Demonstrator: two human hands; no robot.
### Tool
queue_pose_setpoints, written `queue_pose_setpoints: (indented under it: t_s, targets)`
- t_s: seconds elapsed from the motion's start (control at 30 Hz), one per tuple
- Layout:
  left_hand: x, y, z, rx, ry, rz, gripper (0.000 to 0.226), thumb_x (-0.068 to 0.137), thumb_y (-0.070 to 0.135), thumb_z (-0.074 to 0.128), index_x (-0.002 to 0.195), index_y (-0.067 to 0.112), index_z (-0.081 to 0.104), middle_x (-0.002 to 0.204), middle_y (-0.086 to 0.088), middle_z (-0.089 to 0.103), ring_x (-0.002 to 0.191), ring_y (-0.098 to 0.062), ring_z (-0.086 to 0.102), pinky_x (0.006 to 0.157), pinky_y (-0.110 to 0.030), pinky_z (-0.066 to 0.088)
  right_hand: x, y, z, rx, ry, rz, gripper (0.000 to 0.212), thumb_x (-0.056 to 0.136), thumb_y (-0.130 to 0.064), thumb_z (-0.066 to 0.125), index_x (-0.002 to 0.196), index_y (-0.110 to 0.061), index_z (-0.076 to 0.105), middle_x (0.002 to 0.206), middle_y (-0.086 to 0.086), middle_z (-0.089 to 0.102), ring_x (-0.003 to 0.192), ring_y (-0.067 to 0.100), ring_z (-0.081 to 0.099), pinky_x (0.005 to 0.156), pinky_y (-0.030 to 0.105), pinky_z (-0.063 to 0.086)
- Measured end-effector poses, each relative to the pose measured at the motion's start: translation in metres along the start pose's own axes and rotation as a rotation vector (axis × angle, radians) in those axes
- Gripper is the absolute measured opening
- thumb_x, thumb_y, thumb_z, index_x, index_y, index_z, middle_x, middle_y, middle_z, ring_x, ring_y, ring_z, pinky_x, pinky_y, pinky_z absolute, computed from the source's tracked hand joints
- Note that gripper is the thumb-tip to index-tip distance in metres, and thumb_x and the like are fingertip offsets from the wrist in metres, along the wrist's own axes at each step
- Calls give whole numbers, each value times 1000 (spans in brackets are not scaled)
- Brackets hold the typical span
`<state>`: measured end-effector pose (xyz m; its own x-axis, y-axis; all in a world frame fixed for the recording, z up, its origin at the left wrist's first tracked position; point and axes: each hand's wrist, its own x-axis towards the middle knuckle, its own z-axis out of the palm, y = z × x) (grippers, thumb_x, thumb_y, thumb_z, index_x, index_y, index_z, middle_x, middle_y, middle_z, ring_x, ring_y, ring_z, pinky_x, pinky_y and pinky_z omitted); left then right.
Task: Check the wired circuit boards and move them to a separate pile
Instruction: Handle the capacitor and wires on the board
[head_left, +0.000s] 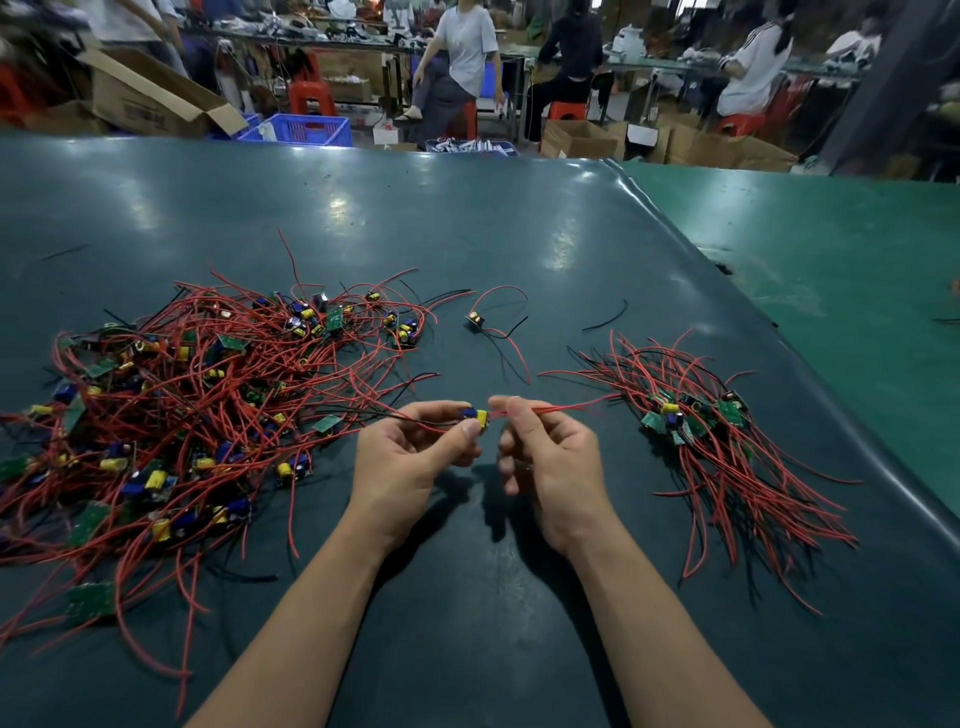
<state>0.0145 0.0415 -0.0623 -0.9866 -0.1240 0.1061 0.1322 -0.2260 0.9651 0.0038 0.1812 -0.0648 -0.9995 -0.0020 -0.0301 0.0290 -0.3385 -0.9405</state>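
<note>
Centrally, board (wired), left hand pinching

Red stools and cardboard boxes behind table.

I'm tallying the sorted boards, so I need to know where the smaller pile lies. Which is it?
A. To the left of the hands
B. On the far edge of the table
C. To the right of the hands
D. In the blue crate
C: the smaller pile of wired boards lies right of the right hand; the big tangled heap lies left of the left hand.
</note>
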Motion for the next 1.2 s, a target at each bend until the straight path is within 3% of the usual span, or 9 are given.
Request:
queue_pose_setpoints:
  t_s: [0.13,0.37,0.53,0.63,0.8,0.97,1.03,1.1,1.2]
  targets:
    - [-1,-1,2,49,-14,23,18,74,7,77,91,5,72,72,-6,74,62,-14,68,62,-19,54,1,-2,-3,-10,61,-44,19,96,-16,58,86,-7,72,57,-1,55,41,9,47,34,19,35]
    - [1,-1,3,-56,87,33,13,78,-2,73,87,6,71,68,-4,71,58,-14,66,59,-20,54,12,-11,-24,148,435,-164,27,100,-20,55,79,-9,69,53,-6,52,40,6,44,35,18,34]
    - [0,-1,4,-38,71,54,13,78,-4,73,90,2,71,68,-6,71,59,-14,66,60,-20,54,16,-3,-23,45,530,-204,33,102,-22,51,72,-11,62,45,-9,43,36,6,41,34,20,33]
    - [1,-1,2,-59,100,58,12,79,-5,72,87,4,71,67,-4,70,57,-14,64,59,-20,53,19,3,-25,-155,540,-238,29,101,-24,52,77,-15,65,45,-8,47,37,8,45,35,21,37]
    - [1,-4,0,-88,108,65,11,74,4,76,82,10,73,66,-5,70,56,-13,63,58,-20,52,19,13,-28,-529,584,-404,26,99,-14,54,121,-15,68,84,2,61,46,7,57,41,32,53]
    - [7,-6,-5,-170,166,73,20,66,22,79,84,15,75,74,-3,72,63,-12,62,61,-20,51,17,10,-28,-269,513,-243,14,94,-14,63,104,-20,72,67,-3,64,48,10,58,40,22,46]
    - [9,-8,-5,-140,176,90,19,69,23,77,87,18,73,80,1,74,71,-10,63,64,-20,51,16,10,-29,-330,483,-233,9,93,-17,65,92,-25,71,66,-5,65,52,12,61,43,25,48]
    - [11,-7,-5,-171,193,108,18,73,22,73,90,19,67,86,3,75,81,-9,67,70,-22,53,16,9,-27,-512,401,-257,8,92,-19,67,95,-26,69,84,0,69,68,13,64,57,28,53]
    - [14,-3,-8,-318,206,125,18,79,17,67,94,13,58,93,-5,76,89,-18,72,79,-27,57,16,12,-24,-770,290,-272,54,85,-19,75,134,-23,53,108,-5,60,85,11,62,77,12,46]
